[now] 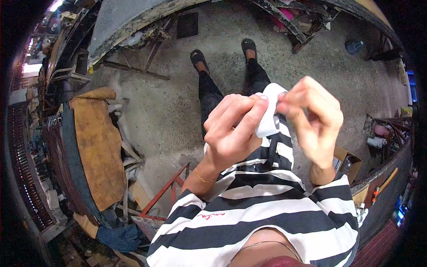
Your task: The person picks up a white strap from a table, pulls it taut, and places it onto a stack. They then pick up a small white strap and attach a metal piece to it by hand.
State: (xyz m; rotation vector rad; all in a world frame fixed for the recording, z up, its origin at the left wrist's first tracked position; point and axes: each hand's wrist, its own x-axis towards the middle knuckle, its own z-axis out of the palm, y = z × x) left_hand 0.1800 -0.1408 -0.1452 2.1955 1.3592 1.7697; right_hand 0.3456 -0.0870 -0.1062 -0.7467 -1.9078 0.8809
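A smooth white piece with rounded ends (268, 116) is held up before my body; its exact kind does not show. My left hand (235, 122) is closed on its left side, the thumb pressed against its face. At the right edge of the piece, my right hand (313, 118) is closed in a pinch, with thumb and forefinger close together. These fingertips are slightly blurred, and anything small between them is hidden.
A brown sheet (100, 151) lies over a bench at the left. Dark blue cloth (120, 237) hangs below it. A grey-topped table (129, 26) stands ahead, and an open cardboard box (349, 164) sits at the right. Concrete floor (155, 104) lies beneath my feet.
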